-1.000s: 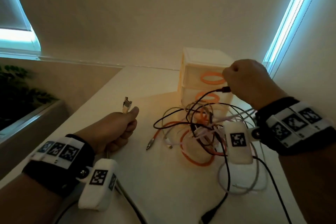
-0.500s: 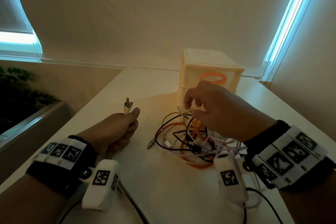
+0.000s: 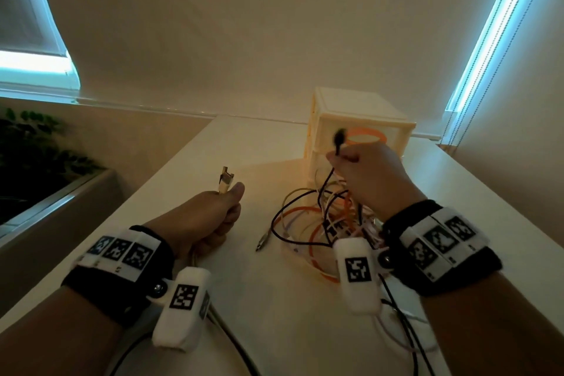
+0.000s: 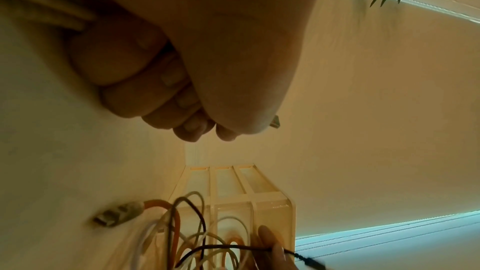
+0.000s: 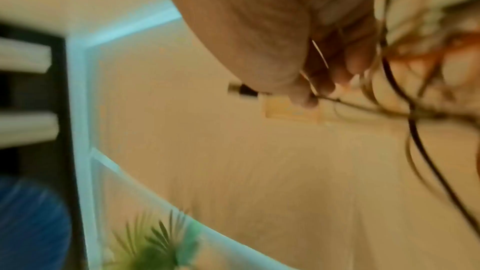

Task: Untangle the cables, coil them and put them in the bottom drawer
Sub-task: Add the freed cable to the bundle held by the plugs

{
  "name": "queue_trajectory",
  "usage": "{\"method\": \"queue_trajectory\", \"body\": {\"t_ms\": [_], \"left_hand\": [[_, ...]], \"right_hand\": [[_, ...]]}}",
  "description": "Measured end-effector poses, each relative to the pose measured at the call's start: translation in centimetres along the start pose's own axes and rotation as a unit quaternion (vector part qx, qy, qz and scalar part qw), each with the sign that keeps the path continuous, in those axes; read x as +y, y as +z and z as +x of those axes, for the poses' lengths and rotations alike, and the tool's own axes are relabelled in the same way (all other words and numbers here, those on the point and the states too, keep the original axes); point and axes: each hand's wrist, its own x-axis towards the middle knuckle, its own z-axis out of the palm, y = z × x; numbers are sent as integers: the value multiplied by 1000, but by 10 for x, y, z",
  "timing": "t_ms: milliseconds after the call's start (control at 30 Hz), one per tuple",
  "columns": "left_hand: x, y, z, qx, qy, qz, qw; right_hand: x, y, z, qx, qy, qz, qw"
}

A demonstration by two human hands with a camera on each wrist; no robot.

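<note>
Since half a second ago my right hand (image 3: pixel 370 175) has risen from the tangled pile of cables (image 3: pixel 317 223) at centre-right, now pinching a thin black cable (image 3: pixel 338 143) before the cream drawer unit (image 3: pixel 360 119), while my left hand (image 3: pixel 207 220) stays fisted round the beige cable (image 3: pixel 225 185).

A white bench (image 3: pixel 213 299) is seen under warm yellowish light. A tangle of cables (image 3: pixel 317 223) in black, orange, white and beige is spread on it. A cream drawer unit (image 3: pixel 360 113) is marked with orange oval rings on its drawer fronts. Black wristbands (image 3: pixel 122 290) are patterned with black-and-white square codes. A beige cable with a silvery plug (image 3: pixel 225 182) and a black cable end (image 3: pixel 338 140) are shown. Dark green leaves (image 3: pixel 27 149) are visible.
</note>
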Motion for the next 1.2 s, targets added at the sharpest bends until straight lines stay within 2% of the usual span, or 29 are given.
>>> {"method": "queue_trajectory", "body": {"t_ms": [33,100,133,167,200,267,333,467,567,733,800,900,1033,1200], "left_hand": [[0,0,0,0,-1,-6,1000],[0,1,0,5,3,-22,1000],[0,3,-1,11,12,-30,999],[1,4,-2,17,27,-41,999],[3,6,-3,23,49,-57,997],[10,13,-6,35,100,-101,989],[18,23,-10,41,154,-119,980],[35,49,-12,45,234,-52,970],[47,64,-9,45,272,28,961],[56,76,5,46,245,59,967],[50,72,8,54,226,41,972],[40,60,11,51,192,-62,978],[37,34,8,49,209,-167,962],[40,5,7,73,231,-253,937]], "right_hand": [[1,8,1,44,58,112,991],[-5,32,-5,92,133,334,929],[-9,43,-11,109,145,390,903],[-11,54,-17,120,131,390,904],[-12,61,-26,127,94,359,920],[-7,70,-38,133,-15,273,953],[2,70,-41,143,-83,202,965],[13,63,-39,126,-104,184,969],[16,61,-37,119,-94,169,974],[15,61,-42,93,-160,152,971],[15,62,-46,64,-153,174,971],[16,59,-48,-13,-124,200,972],[28,46,-41,-89,-172,95,976],[41,31,-30,-80,-175,16,981]]}}
